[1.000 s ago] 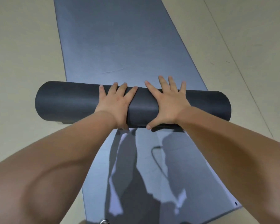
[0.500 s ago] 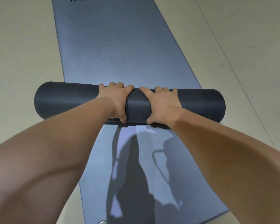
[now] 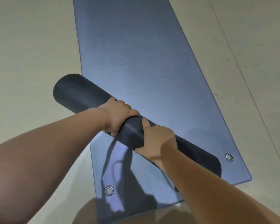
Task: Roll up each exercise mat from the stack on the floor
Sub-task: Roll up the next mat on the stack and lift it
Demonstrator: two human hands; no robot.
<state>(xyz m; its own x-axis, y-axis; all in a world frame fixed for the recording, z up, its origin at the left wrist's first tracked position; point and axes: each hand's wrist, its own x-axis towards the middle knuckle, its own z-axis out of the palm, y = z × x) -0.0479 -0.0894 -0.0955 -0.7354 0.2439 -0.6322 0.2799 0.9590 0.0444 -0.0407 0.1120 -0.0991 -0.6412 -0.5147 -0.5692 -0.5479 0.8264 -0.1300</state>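
Swinging round now — half a second ago the rolled mat (image 3: 87,96) lay square across the view; now it sits on a diagonal, its far end up at the left and its near end down at the right, and both hands have shifted from pressing on top to gripping it. Left hand (image 3: 118,115) is wrapped over the roll near its middle, fingers curled down the far side and thumb tucked under the near side. Right hand (image 3: 155,139) clamps just beside it, index finger laid along the top, thumb hooked below. Both are closed firmly on that dark roll.

Beneath lies a flat blue mat (image 3: 136,46), stretching away across the pale floor (image 3: 23,46), with two metal eyelets, one (image 3: 229,156) at the near right corner and the other (image 3: 109,190) near left.

It looks like the roll is finished and is being lifted or turned clear. To do it well: keep the squeeze even so the wraps don't loosen, spread the hands wider if the long left end droops, and set it down off to one side with the loose edge underneath, so the next mat is free to start.
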